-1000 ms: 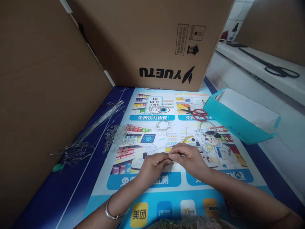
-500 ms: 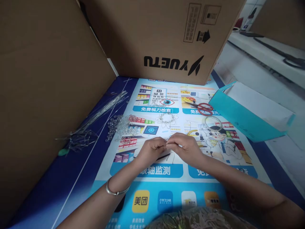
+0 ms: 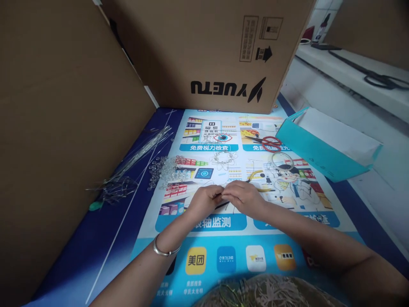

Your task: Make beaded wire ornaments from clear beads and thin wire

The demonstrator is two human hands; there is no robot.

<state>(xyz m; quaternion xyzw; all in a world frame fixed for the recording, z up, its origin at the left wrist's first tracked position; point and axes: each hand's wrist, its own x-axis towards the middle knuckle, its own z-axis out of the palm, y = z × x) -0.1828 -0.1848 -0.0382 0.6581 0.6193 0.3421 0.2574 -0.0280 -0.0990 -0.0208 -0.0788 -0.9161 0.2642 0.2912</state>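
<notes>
My left hand [image 3: 206, 201] and my right hand [image 3: 244, 197] meet fingertip to fingertip over the printed sheet. Both are closed in a pinch, and whatever sits between the fingers is too small to make out. Short thin dark strands [image 3: 234, 209] show just under the right hand. Behind that hand lies a tool with curved yellow handles [image 3: 255, 175], partly covered. A ring of clear beads on wire [image 3: 223, 157] rests just beyond my fingers. To the left spreads a pile of loose clear beads [image 3: 166, 172].
A bundle of thin wires [image 3: 143, 149] lies at the left by a cardboard panel [image 3: 64, 106]. Red-handled scissors [image 3: 271, 144], a pale ring-shaped roll [image 3: 282, 161] and an open turquoise box [image 3: 322, 149] sit at the right. A cardboard box [image 3: 207, 51] stands behind.
The view has shifted slightly, so more of the yellow-handled tool shows beside my right hand. Both hands stay pinched together in nearly the same place.
</notes>
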